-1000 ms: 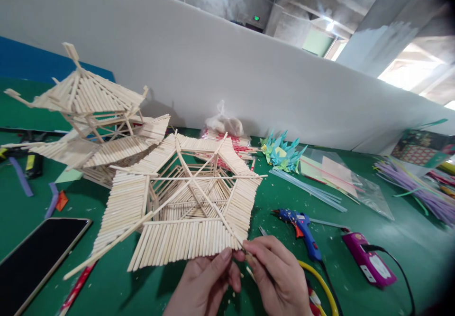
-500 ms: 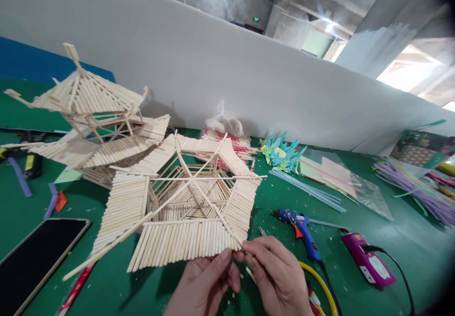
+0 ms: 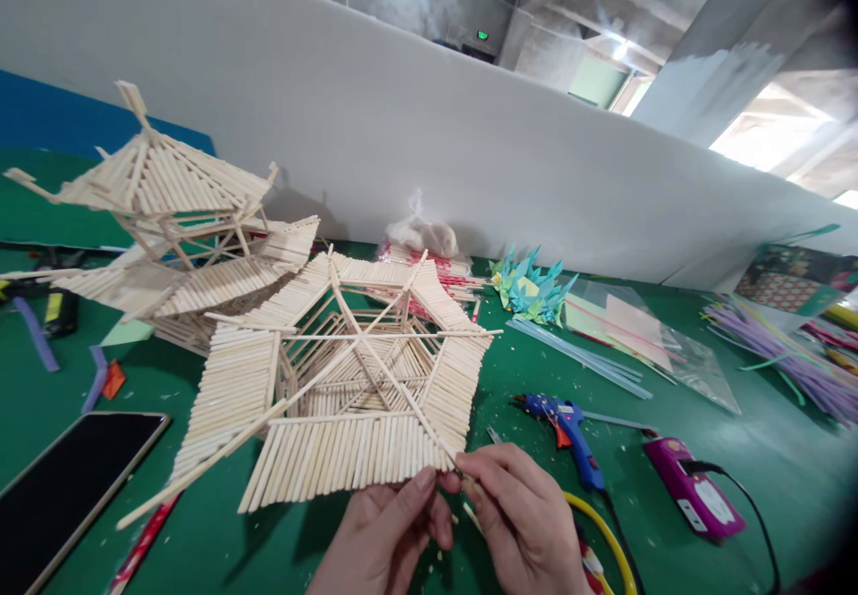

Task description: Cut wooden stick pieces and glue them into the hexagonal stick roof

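A pavilion model of thin wooden sticks (image 3: 349, 452) fills the middle, its slatted roof panels set around an open frame. My left hand (image 3: 395, 532) is closed at the near right edge of the front panel, thumb on top and fingers curled underneath. Beside it, my right hand (image 3: 516, 515) pinches the lower end of a long wooden stick (image 3: 408, 397) that runs diagonally over the frame to this corner. The fingertips of both hands nearly meet there, and they partly hide the stick's tip.
A finished-looking stick pavilion (image 3: 180, 184) stands at back left. A phone (image 3: 73, 497) lies at front left. On the right are a blue glue gun (image 3: 567, 434), a purple power adapter (image 3: 697, 488) and a yellow cable (image 3: 617, 541). Folded blue paper (image 3: 533, 287) sits behind.
Almost nothing differs. Both hands keep their hold at the model's near right corner, and the whole view has shifted very slightly.
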A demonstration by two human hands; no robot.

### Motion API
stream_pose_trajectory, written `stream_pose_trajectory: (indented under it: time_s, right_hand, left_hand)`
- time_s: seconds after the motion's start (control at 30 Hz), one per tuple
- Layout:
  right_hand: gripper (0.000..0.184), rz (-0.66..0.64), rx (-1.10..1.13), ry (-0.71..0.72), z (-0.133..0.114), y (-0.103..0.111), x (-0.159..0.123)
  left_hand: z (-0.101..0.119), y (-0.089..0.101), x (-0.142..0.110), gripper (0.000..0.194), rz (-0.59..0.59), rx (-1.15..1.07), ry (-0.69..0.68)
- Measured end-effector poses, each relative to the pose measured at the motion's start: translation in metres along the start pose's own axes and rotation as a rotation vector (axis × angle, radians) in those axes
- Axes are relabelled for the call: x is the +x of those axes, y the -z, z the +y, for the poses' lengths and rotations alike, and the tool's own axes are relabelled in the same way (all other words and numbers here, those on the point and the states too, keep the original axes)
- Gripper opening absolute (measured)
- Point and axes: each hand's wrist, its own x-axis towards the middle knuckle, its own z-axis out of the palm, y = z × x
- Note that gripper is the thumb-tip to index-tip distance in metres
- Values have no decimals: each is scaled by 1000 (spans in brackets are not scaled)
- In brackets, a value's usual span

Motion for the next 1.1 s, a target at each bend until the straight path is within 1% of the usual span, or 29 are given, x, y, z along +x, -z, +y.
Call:
stream_pose_trajectory:
  time_s: [0.1, 0.3, 0.4, 0.5, 0.6, 0.67, 0.73, 0.97, 1.1]
  right_hand:
    - [23, -8, 3, -2, 1, 0, 0]
    - [23, 14, 10, 4, 2, -2, -3]
    - [32, 20, 1, -2, 3, -4, -6]
    - [42, 27, -10, -34, 4, -6, -8]
    - [35, 18, 12, -60, 3, -7, -6]
    - [29, 10, 32, -69, 3, -7, -3]
    - [27, 14, 38, -60, 3, -7, -1]
    - [30, 34, 63, -17, 7, -8, 0]
    - [32, 25, 89, -23, 8, -9, 0]
  left_hand:
    - [-1, 0, -2, 21, 10, -25, 9]
    - [-3, 2, -2, 25, -2, -24, -4]
    - [-3, 2, -1, 25, -7, -43, -8]
    - [-3, 2, -1, 20, 1, -42, 12]
    - [-3, 2, -1, 17, 5, -70, 11]
    - [-3, 1, -1, 21, 6, -85, 0]
    - [-3, 0, -1, 24, 5, -76, -2]
    - [-2, 1, 0, 21, 2, -53, -3]
    - [-3, 2, 0, 26, 1, -40, -8]
